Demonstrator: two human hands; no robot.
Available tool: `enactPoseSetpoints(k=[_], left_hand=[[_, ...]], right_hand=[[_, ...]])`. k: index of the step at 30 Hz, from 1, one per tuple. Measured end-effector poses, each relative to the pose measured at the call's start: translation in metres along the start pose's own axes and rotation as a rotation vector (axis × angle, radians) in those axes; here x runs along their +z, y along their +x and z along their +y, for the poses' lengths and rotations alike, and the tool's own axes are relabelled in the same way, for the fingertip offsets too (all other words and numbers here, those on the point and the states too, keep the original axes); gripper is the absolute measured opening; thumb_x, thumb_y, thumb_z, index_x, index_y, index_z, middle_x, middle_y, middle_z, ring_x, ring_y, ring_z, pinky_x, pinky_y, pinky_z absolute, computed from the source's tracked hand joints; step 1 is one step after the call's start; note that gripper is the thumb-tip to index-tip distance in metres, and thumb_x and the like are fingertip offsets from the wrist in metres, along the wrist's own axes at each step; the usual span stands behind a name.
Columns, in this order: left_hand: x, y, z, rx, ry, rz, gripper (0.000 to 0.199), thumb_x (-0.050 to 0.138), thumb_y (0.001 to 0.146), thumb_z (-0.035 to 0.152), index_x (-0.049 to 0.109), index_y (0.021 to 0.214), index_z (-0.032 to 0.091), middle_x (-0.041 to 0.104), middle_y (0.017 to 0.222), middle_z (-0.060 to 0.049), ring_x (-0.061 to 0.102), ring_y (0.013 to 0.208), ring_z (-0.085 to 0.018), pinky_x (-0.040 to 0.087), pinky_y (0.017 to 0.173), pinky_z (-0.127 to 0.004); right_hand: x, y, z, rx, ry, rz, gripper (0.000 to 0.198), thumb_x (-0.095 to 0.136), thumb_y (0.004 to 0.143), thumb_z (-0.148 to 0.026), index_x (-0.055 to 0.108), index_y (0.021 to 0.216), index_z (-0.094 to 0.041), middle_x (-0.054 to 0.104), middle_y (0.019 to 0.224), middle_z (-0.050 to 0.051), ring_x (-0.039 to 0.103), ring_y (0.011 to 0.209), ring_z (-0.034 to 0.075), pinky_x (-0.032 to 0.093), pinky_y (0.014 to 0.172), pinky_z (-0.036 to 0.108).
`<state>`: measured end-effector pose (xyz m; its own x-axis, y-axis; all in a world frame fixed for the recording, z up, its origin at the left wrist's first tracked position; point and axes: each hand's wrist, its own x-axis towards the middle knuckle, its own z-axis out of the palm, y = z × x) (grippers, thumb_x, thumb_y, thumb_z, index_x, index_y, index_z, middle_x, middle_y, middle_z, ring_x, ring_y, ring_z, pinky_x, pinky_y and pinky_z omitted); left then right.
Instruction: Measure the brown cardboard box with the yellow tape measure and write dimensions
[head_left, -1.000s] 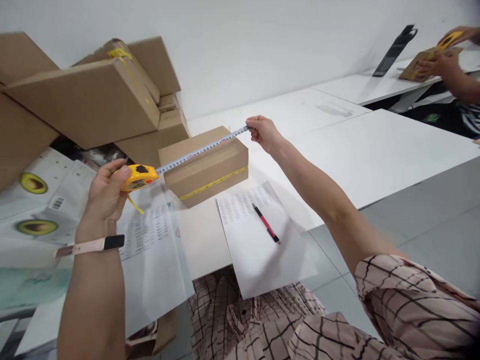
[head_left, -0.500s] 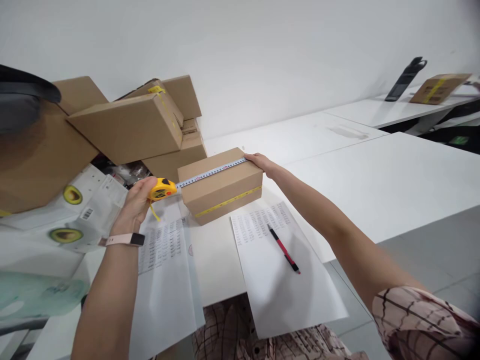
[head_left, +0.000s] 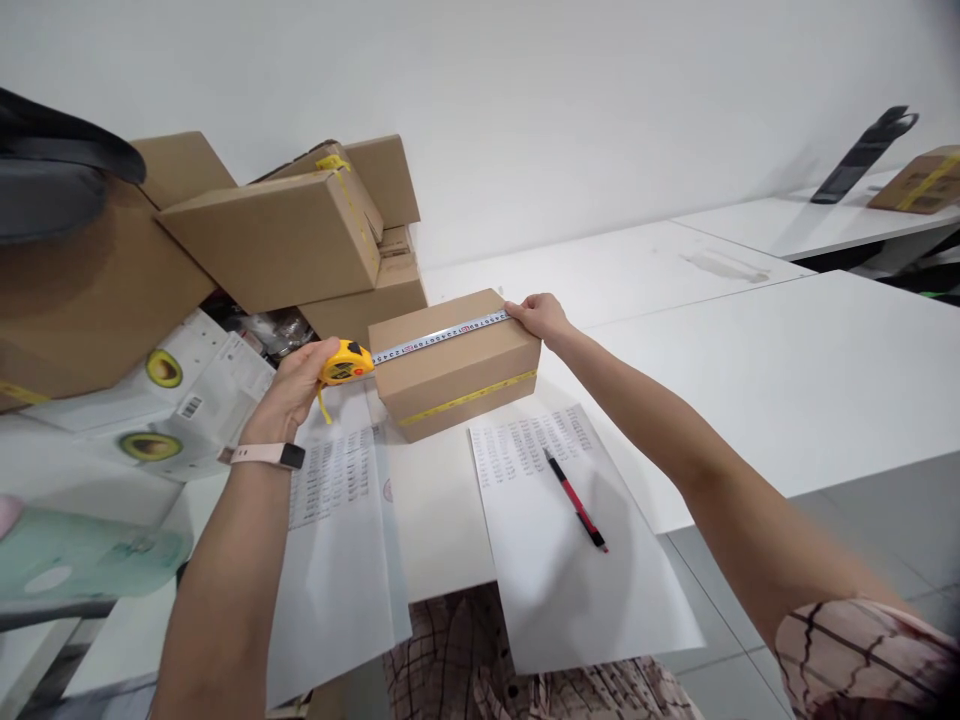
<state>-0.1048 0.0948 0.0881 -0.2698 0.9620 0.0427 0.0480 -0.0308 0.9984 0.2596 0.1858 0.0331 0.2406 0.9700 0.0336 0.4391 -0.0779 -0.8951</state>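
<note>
A brown cardboard box (head_left: pixel 450 365) with a yellow tape strip along its front side lies on the white table. Across its top runs the blade of a yellow tape measure (head_left: pixel 347 364), pulled out from left to right. My left hand (head_left: pixel 304 375) is closed round the case, right beside the box's left edge. At the box's far right edge, my right hand (head_left: pixel 541 318) holds the blade's end with its fingertips; the hook itself is hidden. Printed sheets (head_left: pixel 337 560) lie below my left hand, and another sheet (head_left: pixel 555 610) with a red and black pen (head_left: pixel 576 500) is in front of the box.
Stacked cardboard boxes (head_left: pixel 270 245) stand at the back left, beside white packages with avocado pictures (head_left: pixel 217 375). A pale green object (head_left: pixel 97 550) is at lower left. A dark bottle (head_left: pixel 862 155) and a taped box (head_left: pixel 919 185) stand on the far right table (head_left: pixel 780 225).
The tape measure's case has come closer to the box's left edge, with less blade between them. My right hand's knuckles have risen a little. The whole view has shifted slightly.
</note>
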Motion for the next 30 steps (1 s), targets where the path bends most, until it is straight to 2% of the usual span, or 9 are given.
enactPoseSetpoints(k=[4, 6, 7, 10, 13, 15, 17, 22, 30], left_hand=[[0.0, -0.039, 0.02, -0.028, 0.118, -0.033, 0.05, 0.089, 0.068, 0.032, 0.071, 0.11, 0.012, 0.075, 0.086, -0.004, 0.066, 0.071, -0.015, 0.049, 0.065, -0.023], [0.008, -0.08, 0.018, -0.095, 0.131, -0.218, 0.062, 0.084, 0.076, 0.041, 0.064, 0.129, 0.016, 0.076, 0.101, -0.008, 0.07, 0.081, -0.019, 0.052, 0.07, -0.027], [0.015, -0.103, 0.012, -0.144, 0.081, -0.35, 0.065, 0.081, 0.08, 0.043, 0.06, 0.136, 0.018, 0.076, 0.108, -0.011, 0.07, 0.088, -0.022, 0.053, 0.074, -0.029], [0.052, -0.17, -0.02, -0.279, -0.076, -0.689, 0.064, 0.086, 0.072, 0.042, 0.064, 0.128, 0.019, 0.073, 0.104, -0.01, 0.067, 0.08, -0.02, 0.053, 0.069, -0.03], [0.097, -0.203, -0.048, -0.307, -0.275, -0.785, 0.057, 0.087, 0.072, 0.042, 0.067, 0.119, 0.019, 0.069, 0.105, -0.008, 0.065, 0.09, -0.02, 0.052, 0.077, -0.03], [0.119, -0.201, -0.051, -0.296, -0.368, -0.69, 0.057, 0.086, 0.072, 0.048, 0.067, 0.117, 0.018, 0.068, 0.106, -0.008, 0.065, 0.092, -0.021, 0.053, 0.078, -0.03], [0.132, -0.185, -0.041, -0.281, -0.451, -0.592, 0.056, 0.081, 0.075, 0.054, 0.068, 0.115, 0.017, 0.068, 0.107, -0.009, 0.065, 0.093, -0.022, 0.055, 0.078, -0.032], [0.141, -0.147, -0.016, -0.29, -0.535, -0.469, 0.055, 0.078, 0.076, 0.059, 0.071, 0.105, 0.013, 0.071, 0.103, -0.011, 0.067, 0.09, -0.021, 0.058, 0.079, -0.035], [0.148, -0.142, -0.036, -0.262, -0.439, -0.503, 0.047, 0.077, 0.08, 0.055, 0.073, 0.1, 0.013, 0.07, 0.097, -0.009, 0.065, 0.085, -0.018, 0.056, 0.073, -0.029]], right_hand=[[-0.005, 0.002, -0.011, -0.081, 0.116, 0.033, 0.035, 0.075, 0.082, -0.042, 0.052, 0.067, -0.02, 0.061, 0.072, 0.002, 0.053, 0.071, 0.015, 0.042, 0.07, 0.03], [-0.009, 0.0, -0.02, -0.205, 0.263, -0.016, 0.032, 0.073, 0.085, -0.041, 0.055, 0.07, -0.019, 0.062, 0.074, 0.002, 0.053, 0.073, 0.013, 0.043, 0.075, 0.029], [-0.01, -0.001, -0.025, -0.271, 0.32, -0.076, 0.031, 0.072, 0.087, -0.042, 0.057, 0.071, -0.019, 0.063, 0.076, 0.002, 0.053, 0.073, 0.013, 0.043, 0.076, 0.029], [-0.006, -0.008, -0.043, -0.408, 0.309, -0.376, 0.032, 0.073, 0.085, -0.046, 0.061, 0.075, -0.019, 0.064, 0.079, 0.002, 0.054, 0.075, 0.014, 0.044, 0.076, 0.029], [0.011, -0.009, -0.063, -0.424, 0.12, -0.637, 0.033, 0.076, 0.082, -0.051, 0.064, 0.079, -0.021, 0.063, 0.076, 0.001, 0.053, 0.071, 0.015, 0.044, 0.07, 0.03], [0.027, -0.002, -0.075, -0.414, 0.013, -0.67, 0.03, 0.074, 0.084, -0.049, 0.065, 0.082, -0.021, 0.063, 0.074, 0.001, 0.051, 0.069, 0.015, 0.043, 0.068, 0.029], [0.043, 0.011, -0.084, -0.41, -0.042, -0.604, 0.026, 0.07, 0.087, -0.045, 0.065, 0.082, -0.019, 0.063, 0.075, 0.001, 0.051, 0.07, 0.014, 0.043, 0.07, 0.029], [0.077, 0.041, -0.086, -0.401, -0.143, -0.381, 0.03, 0.068, 0.085, -0.045, 0.065, 0.075, -0.017, 0.063, 0.071, 0.002, 0.055, 0.074, 0.016, 0.042, 0.074, 0.029], [0.089, 0.056, -0.07, -0.414, -0.187, -0.34, 0.033, 0.068, 0.083, -0.051, 0.064, 0.073, -0.019, 0.066, 0.074, 0.001, 0.055, 0.074, 0.016, 0.04, 0.072, 0.029]])
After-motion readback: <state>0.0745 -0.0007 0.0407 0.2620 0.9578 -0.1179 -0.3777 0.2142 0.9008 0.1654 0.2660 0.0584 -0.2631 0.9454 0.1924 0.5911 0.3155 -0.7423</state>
